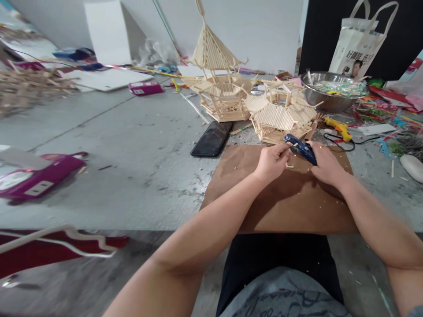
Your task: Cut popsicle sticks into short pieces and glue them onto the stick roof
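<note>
My right hand (325, 163) is closed around a dark blue hand tool (301, 149) that looks like a pair of cutters. Its head points up and left, toward my left hand (272, 163), whose fingers pinch a thin wooden stick (293, 145) at the tool's head. Below both hands lies a brown paper sheet (257, 211) with small stick offcuts (289, 166) on it. Just beyond stands a low pavilion model of sticks (277, 115). A taller stick pagoda model (216, 57) with a pointed roof rises behind it to the left.
A black phone (212, 139) lies left of the paper. To the right are a yellow glue gun (339, 128) with a cord, a metal bowl (325, 105), a white tote bag (357, 48) and a white mouse (413, 167). Purple power strips (42, 176) sit at the left.
</note>
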Available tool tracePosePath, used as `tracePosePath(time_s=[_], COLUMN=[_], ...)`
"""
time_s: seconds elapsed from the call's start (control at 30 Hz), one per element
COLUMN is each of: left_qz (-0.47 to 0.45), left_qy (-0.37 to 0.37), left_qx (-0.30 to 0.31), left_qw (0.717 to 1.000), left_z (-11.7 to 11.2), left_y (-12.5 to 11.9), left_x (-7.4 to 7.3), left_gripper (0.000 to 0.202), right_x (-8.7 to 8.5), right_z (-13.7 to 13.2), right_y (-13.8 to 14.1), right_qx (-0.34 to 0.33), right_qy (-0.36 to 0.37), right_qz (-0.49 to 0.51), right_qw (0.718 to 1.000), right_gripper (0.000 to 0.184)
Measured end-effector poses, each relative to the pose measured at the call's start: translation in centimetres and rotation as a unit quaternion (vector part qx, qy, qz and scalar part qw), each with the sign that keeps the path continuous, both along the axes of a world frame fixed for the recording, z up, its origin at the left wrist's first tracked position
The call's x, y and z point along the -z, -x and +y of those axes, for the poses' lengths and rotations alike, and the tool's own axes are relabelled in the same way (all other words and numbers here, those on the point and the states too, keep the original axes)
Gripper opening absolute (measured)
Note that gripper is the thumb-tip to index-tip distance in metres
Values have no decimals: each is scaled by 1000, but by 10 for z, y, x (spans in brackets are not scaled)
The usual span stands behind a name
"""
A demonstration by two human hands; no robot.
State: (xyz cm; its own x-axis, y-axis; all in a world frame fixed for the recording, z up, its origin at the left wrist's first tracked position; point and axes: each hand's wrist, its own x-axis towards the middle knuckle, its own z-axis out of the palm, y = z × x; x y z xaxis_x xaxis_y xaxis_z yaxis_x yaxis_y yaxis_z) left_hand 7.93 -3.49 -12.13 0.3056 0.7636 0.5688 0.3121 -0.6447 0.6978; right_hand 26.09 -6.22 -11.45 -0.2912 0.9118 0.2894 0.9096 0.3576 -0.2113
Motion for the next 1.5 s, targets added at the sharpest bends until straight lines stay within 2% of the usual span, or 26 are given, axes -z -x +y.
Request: tracePosePath(time_s=[0.17,0.37,0.5,0.63,0.73,0.8,0.9,1.0,1.13,1.27,1.37,1.5], left_qz=[13,19,36,99,189,233,218,238,297,303,312,325], left_qy=[-10,36,71,95,127,143,133,123,131,103,120,129], left_qx=[-30,-43,-43,-47,-14,-12,-91,-135,-141,-141,-136,-98], left_qw=[999,998,996,989,974,962,963,954,935,937,933,932], left_z=[3,6,7,9,14,19,24,25,25,25,20,8], left_y=[3,1,0,4,13,20,25,24,20,21,20,14], left_x=[1,5,1,-8,-15,-18,-19,-17,-12,-11,-16,-23], left_gripper=[24,23,27,27,33,37,41,49,55,53,50,40], right_x=[-3,-8,-14,-22,-27,-27,-26,-26,-34,-37,-33,-25], right_z=[-4,-9,-11,-8,-4,0,5,10,14,15,13,10], right_y=[5,10,14,15,14,14,14,18,29,33,27,14], right_qx=[42,109,135,126,102,116,156,167,172,172,164,143], right_qy=[14,60,94,144,221,301,388,404,416,414,423,444], right_qz=[-7,-34,-57,-61,-26,3,27,13,-42,-86,-12,100], right_qw=[999,992,985,980,970,946,908,899,892,890,891,879], right_gripper=[57,45,37,23,10,13,17,18,14,17,18,19])
